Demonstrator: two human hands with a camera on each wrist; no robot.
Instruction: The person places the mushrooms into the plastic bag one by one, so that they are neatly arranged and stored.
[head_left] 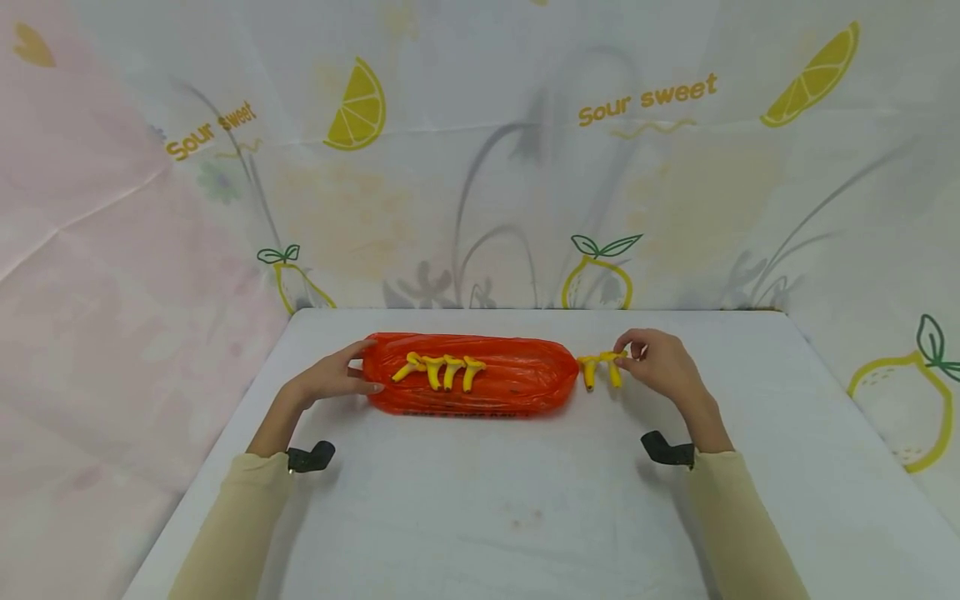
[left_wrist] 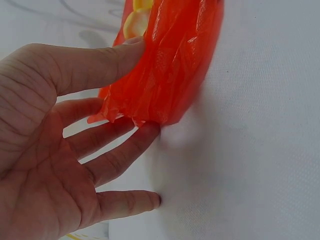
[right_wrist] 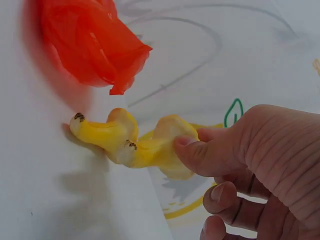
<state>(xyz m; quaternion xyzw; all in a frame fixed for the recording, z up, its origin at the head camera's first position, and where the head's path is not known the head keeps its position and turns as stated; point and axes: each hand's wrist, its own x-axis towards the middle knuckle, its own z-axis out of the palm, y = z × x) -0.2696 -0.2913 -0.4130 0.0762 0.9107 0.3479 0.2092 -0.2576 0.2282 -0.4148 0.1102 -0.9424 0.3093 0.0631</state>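
A red plastic bag (head_left: 517, 375) lies lengthwise on the white table, with several yellow trumpet-shaped toy mushrooms (head_left: 448, 372) in a row on its left half. At the bag's left end is my left hand (head_left: 327, 377), its fingers spread. The left wrist view shows the thumb against the bag (left_wrist: 170, 65) and fingertips at its crumpled edge. Just off the bag's right end, my right hand (head_left: 660, 362) pinches the cap of a yellow mushroom (right_wrist: 167, 147) between thumb and index finger. A second yellow mushroom (right_wrist: 100, 132) sits beside it, close to the bag.
The white table (head_left: 465, 500) reaches back to a hanging cloth (head_left: 465, 167) printed with lemons and lettering. Each wrist wears a black device, the left device (head_left: 311, 457) and the right device (head_left: 666, 450), below beige sleeves.
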